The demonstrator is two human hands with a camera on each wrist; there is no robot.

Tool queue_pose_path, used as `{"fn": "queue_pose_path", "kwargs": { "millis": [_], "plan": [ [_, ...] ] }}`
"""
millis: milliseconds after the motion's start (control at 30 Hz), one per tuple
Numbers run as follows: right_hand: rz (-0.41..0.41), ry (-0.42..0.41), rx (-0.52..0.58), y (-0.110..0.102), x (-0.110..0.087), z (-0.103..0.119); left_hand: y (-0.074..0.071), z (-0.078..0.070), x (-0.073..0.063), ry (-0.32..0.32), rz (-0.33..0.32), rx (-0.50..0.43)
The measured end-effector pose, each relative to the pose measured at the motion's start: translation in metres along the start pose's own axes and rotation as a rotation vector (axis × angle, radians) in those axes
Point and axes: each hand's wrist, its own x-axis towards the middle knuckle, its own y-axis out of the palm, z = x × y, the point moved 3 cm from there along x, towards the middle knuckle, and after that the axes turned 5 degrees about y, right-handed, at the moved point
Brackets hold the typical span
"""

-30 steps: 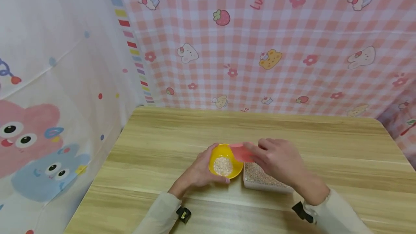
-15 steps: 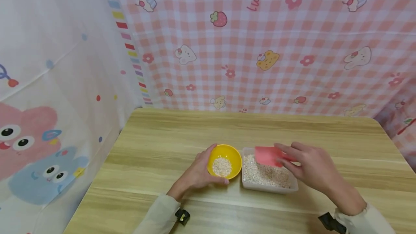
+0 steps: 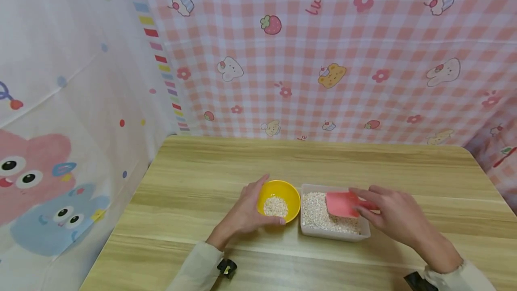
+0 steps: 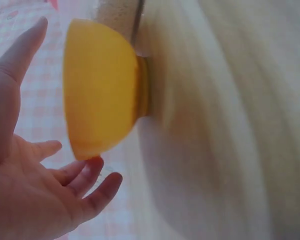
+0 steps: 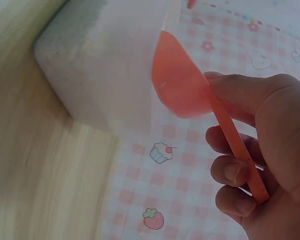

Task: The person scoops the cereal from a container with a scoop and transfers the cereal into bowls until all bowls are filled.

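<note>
A small yellow bowl (image 3: 295, 203) stands on the table with some pale oat-like flakes (image 3: 276, 207) at its bottom. My left hand (image 3: 252, 208) spreads around the bowl's left side. In the left wrist view its fingertips are right at the bowl's rim, while the thumb is straight and apart from it. To the right of the bowl, a translucent plastic box (image 3: 335, 235) holds many more flakes (image 3: 317, 212). Over these, my right hand (image 3: 397, 212) grips a pink-red scoop (image 3: 342, 204) by its handle. In the right wrist view the fingers curl round that handle (image 5: 232, 140).
The wood-grain table (image 3: 226, 156) backs onto a pink checked cloth (image 3: 307, 57). A white cloth (image 3: 101, 80) with cartoon figures hangs along the left side. Bowl and box stand close side by side.
My right hand has moved the scoop right, from over the bowl to over the box, then slightly lower toward the flakes. My left hand stays at the bowl, its fingers a little looser.
</note>
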Motion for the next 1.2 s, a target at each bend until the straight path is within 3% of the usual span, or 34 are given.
{"fn": "queue_pose_path", "kwargs": {
  "millis": [267, 533, 900, 1200],
  "plan": [
    [0.052, 0.034, 0.006, 0.003, -0.004, 0.0, -0.007, -0.014, 0.0, 0.006, -0.08, 0.031],
    [0.058, 0.044, 0.012, 0.005, -0.006, -0.001, -0.006, -0.035, -0.002, 0.093, -0.101, -0.047],
    [0.125, 0.087, 0.034, 0.007, -0.009, -0.003, 0.01, -0.049, 0.002, 0.185, 0.011, -0.074],
    [0.123, 0.073, 0.063, 0.008, -0.013, -0.003, 0.023, -0.051, 0.007, 0.138, 0.093, -0.056]
  ]
}}
